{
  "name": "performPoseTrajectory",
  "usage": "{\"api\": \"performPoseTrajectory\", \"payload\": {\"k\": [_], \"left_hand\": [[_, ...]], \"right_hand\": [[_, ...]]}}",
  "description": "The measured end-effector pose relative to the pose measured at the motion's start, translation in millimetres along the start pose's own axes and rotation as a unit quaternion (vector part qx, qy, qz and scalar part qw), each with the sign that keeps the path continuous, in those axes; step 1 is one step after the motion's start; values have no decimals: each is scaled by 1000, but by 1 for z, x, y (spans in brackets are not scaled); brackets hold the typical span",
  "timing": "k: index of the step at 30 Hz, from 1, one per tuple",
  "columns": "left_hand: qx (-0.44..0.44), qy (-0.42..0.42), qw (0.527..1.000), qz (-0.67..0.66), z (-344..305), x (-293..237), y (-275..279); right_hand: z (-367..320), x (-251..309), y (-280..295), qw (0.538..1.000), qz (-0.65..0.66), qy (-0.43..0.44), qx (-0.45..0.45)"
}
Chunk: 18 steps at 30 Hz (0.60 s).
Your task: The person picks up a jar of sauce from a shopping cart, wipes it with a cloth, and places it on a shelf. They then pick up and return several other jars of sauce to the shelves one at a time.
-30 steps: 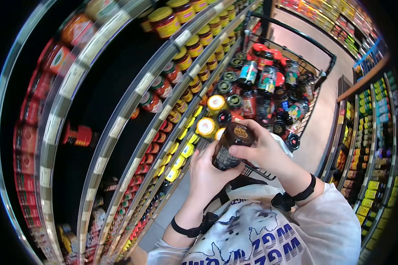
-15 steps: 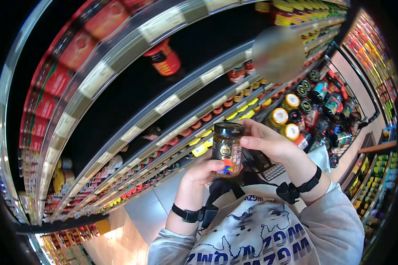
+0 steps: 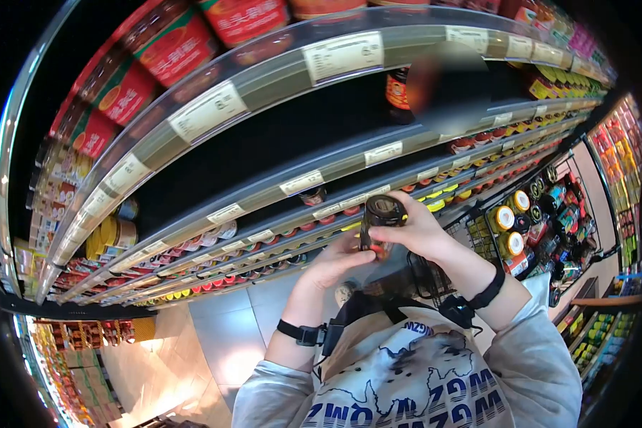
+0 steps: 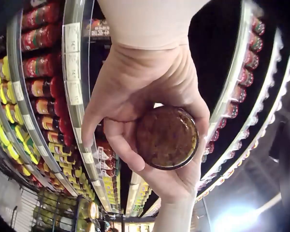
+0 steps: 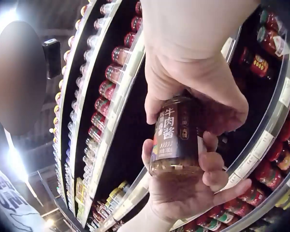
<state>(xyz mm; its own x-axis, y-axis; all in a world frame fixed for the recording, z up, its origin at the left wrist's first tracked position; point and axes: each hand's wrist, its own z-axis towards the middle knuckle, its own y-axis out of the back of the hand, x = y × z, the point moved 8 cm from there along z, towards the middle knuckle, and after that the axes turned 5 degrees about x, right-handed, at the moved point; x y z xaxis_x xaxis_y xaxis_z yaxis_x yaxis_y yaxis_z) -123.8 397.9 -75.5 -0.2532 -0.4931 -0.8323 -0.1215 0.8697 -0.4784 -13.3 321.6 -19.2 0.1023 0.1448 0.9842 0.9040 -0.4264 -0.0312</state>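
Note:
A small glass jar of beef sauce (image 3: 385,212) with a dark lid and dark label is held in front of my chest. My right hand (image 3: 419,230) grips it around the lid and upper part. My left hand (image 3: 339,261) holds it lower down, with fingers around the glass. In the right wrist view the jar's label (image 5: 176,128) shows, with the left hand's fingers (image 5: 212,169) curled against the lower side. The left wrist view shows the jar's round brown base (image 4: 168,139) between both hands.
Store shelves with price tags (image 3: 342,57) curve across the front, holding red-labelled jars (image 3: 246,18). One lone jar (image 3: 398,94) stands on a dark shelf. A shopping cart (image 3: 481,239) full of jars is at my right. Tiled floor (image 3: 228,332) lies at lower left.
The head view has swung left along the shelves, so the cart sits farther right. The jar, label toward me half a second ago, now has its lid tipped toward me. Both hands keep hold.

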Motion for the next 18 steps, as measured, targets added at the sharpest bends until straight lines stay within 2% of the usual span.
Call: {"api": "performPoseTrajectory", "payload": {"k": [1,2,4,5,6,8,10,12,13,14,16,18], "left_hand": [[-48,-12,997,54,-4,0,22],[-50,-16,997,50,-7,2,34],[-208,-51,969,121,-22,-1,79],[-252,-70,952,161,-28,-3,94],[-254,-71,951,159,-29,0,104],[-330,-114,890,293,-39,-16,123],[-346,-133,874,316,-39,-26,134],[-382,-197,814,390,-39,-45,139],[-386,-167,818,393,-36,-50,140],[-386,-166,818,393,-30,-52,145],[-368,-182,790,456,-18,-60,151],[-347,-170,786,482,-6,-61,158]], "right_hand": [[11,2,3,996,-60,50,-41],[20,4,5,985,-119,100,-81],[39,-2,2,962,-169,177,-119],[47,-4,-1,941,-218,221,-135],[53,-4,-4,915,-265,264,-150],[69,-10,-7,901,-296,272,-166],[87,-15,-7,885,-325,277,-184],[116,-28,-4,931,-260,222,-131],[126,-36,-5,963,-190,166,-90],[134,-39,-3,964,-190,165,-91],[152,-53,-11,976,-165,139,-11],[153,-51,-9,976,-171,132,-9]]}}
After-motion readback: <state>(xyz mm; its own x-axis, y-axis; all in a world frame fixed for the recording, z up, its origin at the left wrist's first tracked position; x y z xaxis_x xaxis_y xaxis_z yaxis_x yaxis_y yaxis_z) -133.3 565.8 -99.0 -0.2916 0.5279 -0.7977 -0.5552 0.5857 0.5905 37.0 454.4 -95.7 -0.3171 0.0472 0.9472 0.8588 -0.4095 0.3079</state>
